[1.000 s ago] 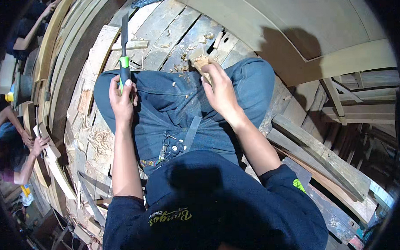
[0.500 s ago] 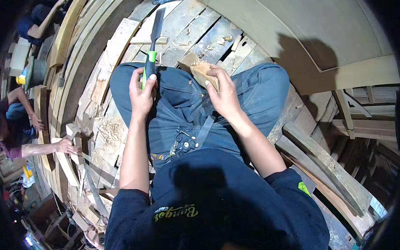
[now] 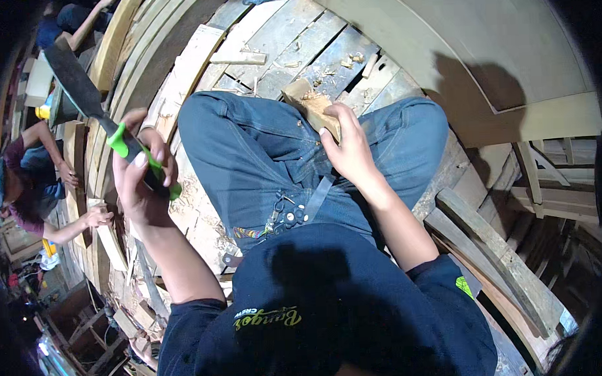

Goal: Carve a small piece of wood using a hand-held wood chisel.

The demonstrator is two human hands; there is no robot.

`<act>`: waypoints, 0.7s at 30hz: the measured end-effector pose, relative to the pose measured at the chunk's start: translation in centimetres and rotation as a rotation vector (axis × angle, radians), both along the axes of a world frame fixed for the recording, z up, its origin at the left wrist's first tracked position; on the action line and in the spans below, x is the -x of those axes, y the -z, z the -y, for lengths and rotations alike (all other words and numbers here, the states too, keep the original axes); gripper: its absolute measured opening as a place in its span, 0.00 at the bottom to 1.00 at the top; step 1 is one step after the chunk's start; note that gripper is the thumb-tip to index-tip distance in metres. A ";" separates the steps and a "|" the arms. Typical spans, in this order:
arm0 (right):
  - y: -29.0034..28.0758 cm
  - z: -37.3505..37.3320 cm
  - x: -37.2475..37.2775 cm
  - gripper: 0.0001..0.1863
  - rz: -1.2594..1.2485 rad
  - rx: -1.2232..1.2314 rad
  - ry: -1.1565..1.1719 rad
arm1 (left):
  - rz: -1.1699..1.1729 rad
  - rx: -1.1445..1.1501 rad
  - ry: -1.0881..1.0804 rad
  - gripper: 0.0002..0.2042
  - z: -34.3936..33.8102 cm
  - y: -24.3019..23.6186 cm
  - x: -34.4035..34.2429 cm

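Observation:
Raised off to the left, my left hand [image 3: 144,170] is wrapped round the green and black handle of a wide-bladed chisel [image 3: 78,86]. Its dark flat blade points up and to the left, away from my knees. Between my knees, my right hand [image 3: 344,140] grips the near end of a wooden block [image 3: 315,108]. Pale curled shavings lie on the block's upper face, and its far end reaches toward the floor boards. The fingers hide part of the block's near right side. Chisel and block are well apart.
Curved timbers [image 3: 144,54] run along the left, with a co-worker's arm [image 3: 77,225] beyond them touching a wood piece. A large pale panel [image 3: 455,43] stands at the upper right. Loose planks [image 3: 496,261] lie at the right. Shavings are scattered over the floor boards [image 3: 289,42].
My left hand has swung left, away from my knee, and the chisel has tilted from nearly upright to leaning left. My right hand stays on the block.

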State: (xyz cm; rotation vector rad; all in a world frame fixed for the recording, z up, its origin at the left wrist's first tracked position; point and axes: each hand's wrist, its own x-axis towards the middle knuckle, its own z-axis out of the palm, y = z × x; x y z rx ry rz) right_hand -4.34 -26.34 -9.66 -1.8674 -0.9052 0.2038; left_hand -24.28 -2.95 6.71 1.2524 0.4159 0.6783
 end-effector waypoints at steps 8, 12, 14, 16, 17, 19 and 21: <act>-0.9 0.5 1.7 0.28 -0.063 0.077 -0.056 | -0.552 0.122 -0.052 0.11 7.3 2.9 -0.9; -0.3 0.4 1.6 0.28 -0.073 0.046 -0.035 | -0.718 0.082 0.265 0.15 11.6 7.1 -3.3; 0.2 0.5 1.5 0.30 -0.119 0.048 -0.045 | -0.746 0.121 0.315 0.17 13.3 8.0 -3.8; 0.2 0.6 1.5 0.31 -0.115 0.056 -0.045 | -0.723 0.132 0.374 0.23 14.1 8.6 -3.8; 0.1 0.7 1.5 0.32 -0.105 0.069 -0.043 | -0.704 0.134 0.391 0.26 14.4 8.6 -4.0; -0.3 0.5 1.4 0.31 -0.126 0.015 -0.033 | -0.738 0.080 0.417 0.34 14.3 8.1 -4.2; -0.8 0.5 1.1 0.28 -0.200 -0.004 -0.022 | -0.651 0.002 0.391 0.39 14.1 7.7 -4.6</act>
